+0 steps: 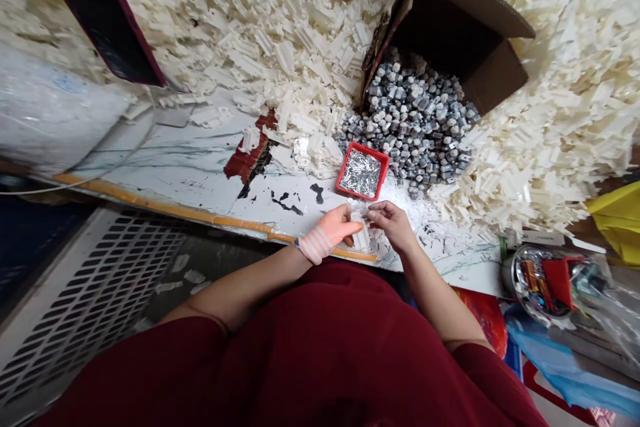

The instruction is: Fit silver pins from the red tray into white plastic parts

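My left hand (330, 230), in an orange and white striped glove, is closed on a white plastic part (360, 235) near the front edge of the table. Close beside it, my bare right hand (390, 221) has its thumb and fingers pinched together at the part's upper end. Whatever sits between those fingertips is too small to make out. Just beyond both hands stands a small red tray (341, 181) filled with thin shiny metal pins (361, 172).
An open cardboard box (493, 77) lies tipped, spilling small grey and white pieces (420, 120). Heaps of white plastic parts (280, 27) surround it. A phone (107, 20) stands at upper left, a white crate (95, 280) below the table, a metal bowl (513, 273) at right.
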The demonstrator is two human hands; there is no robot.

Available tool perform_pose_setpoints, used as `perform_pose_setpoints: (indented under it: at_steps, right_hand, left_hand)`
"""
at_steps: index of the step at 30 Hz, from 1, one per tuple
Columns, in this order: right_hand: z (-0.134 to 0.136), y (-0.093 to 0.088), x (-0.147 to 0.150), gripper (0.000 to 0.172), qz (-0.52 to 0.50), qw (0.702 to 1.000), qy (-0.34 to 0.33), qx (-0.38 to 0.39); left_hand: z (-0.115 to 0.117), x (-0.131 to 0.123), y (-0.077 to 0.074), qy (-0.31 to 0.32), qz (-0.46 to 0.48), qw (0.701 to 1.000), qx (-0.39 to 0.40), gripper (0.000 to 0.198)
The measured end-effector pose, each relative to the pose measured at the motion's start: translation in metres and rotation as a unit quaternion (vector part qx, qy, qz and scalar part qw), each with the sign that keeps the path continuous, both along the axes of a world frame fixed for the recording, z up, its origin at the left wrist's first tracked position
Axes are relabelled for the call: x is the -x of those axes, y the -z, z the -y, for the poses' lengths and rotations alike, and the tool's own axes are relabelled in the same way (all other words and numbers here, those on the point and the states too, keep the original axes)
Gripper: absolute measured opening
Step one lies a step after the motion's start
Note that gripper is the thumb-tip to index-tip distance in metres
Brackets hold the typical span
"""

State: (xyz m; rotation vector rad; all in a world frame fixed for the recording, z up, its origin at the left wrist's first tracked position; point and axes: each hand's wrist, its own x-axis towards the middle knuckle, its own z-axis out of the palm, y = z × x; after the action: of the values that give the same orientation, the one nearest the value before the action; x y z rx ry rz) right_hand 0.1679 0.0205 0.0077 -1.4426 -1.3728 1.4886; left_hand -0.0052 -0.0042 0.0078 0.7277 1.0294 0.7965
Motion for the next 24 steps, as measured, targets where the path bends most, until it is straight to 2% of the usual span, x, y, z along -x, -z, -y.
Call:
perform_pose_setpoints:
  at_steps: [2, 3, 6, 9, 12, 14, 16, 19, 21, 24]
  right_hand:
    - [-0.015, 0.001, -0.009, 0.029, 0.085, 0.995, 0.001, -0.058]
    - [-0.022, 0.001, -0.011, 0.026, 0.152, 0.983, 0.007, -0.104]
    - [-0.041, 0.000, -0.010, 0.017, 0.343, 0.918, -0.009, -0.200]
    - [-0.051, -0.002, 0.001, 0.016, 0.450, 0.866, -0.079, -0.205]
    - [-0.054, -0.003, 0.009, 0.016, 0.491, 0.842, -0.101, -0.201]
    - [-0.052, -0.005, 0.008, 0.015, 0.465, 0.857, -0.079, -0.207]
    - [-0.045, -0.009, 0.004, 0.014, 0.383, 0.900, -0.059, -0.198]
    - [-0.025, -0.015, 0.000, 0.016, 0.234, 0.958, -0.082, -0.147]
    - [-0.011, -0.017, 0.001, 0.016, 0.197, 0.968, -0.097, -0.124]
    - [0.005, -0.017, 0.003, 0.014, 0.209, 0.967, -0.083, -0.121]
  left_hand:
    - [-0.002, -0.001, 0.000, -0.011, -0.004, 1.000, 0.007, 0.023]
    - [-0.003, -0.001, 0.000, -0.015, -0.006, 1.000, 0.012, 0.023]
    - [-0.005, -0.002, 0.003, -0.020, -0.011, 0.999, 0.022, 0.023]
    - [-0.007, -0.002, 0.006, -0.022, -0.009, 0.999, 0.029, 0.024]
    - [-0.008, 0.000, 0.006, -0.026, -0.010, 0.999, 0.024, 0.027]
    - [-0.009, 0.000, 0.005, -0.032, -0.014, 0.999, 0.022, 0.028]
    - [-0.010, 0.000, 0.004, -0.035, -0.022, 0.999, 0.022, 0.029]
    - [-0.012, -0.001, 0.004, -0.026, -0.038, 0.999, 0.008, 0.026]
    - [-0.011, -0.002, 0.006, -0.015, -0.047, 0.999, -0.002, 0.025]
    - [-0.008, -0.003, 0.010, 0.003, -0.051, 0.999, -0.008, 0.025]
